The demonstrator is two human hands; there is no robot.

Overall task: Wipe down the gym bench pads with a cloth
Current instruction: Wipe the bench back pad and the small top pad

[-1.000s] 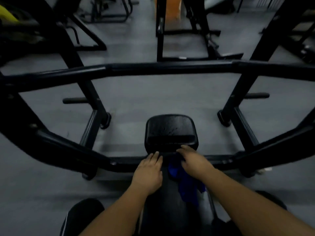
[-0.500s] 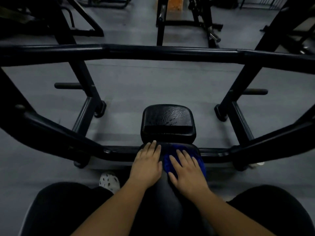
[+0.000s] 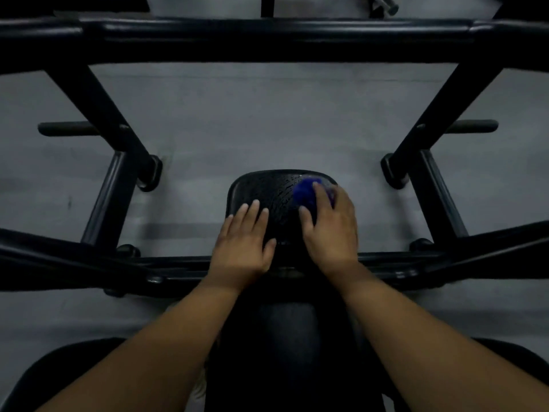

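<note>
The right hand (image 3: 329, 227) pressed the blue cloth (image 3: 306, 193) on the small pad (image 3: 267, 191) under curled fingers, the left hand (image 3: 243, 242) lay open and empty beside it, and even strokes over all corners would clean best.

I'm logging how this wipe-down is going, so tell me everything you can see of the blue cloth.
The blue cloth is a deep blue, soft-looking rag, bunched up and blurred. It lies on the far right part of the small black bench pad, whose surface glistens with droplets. The right hand presses it down, fingers spread over it and hiding most of it. The left hand rests flat on the pad's left side, not touching the cloth.
</note>
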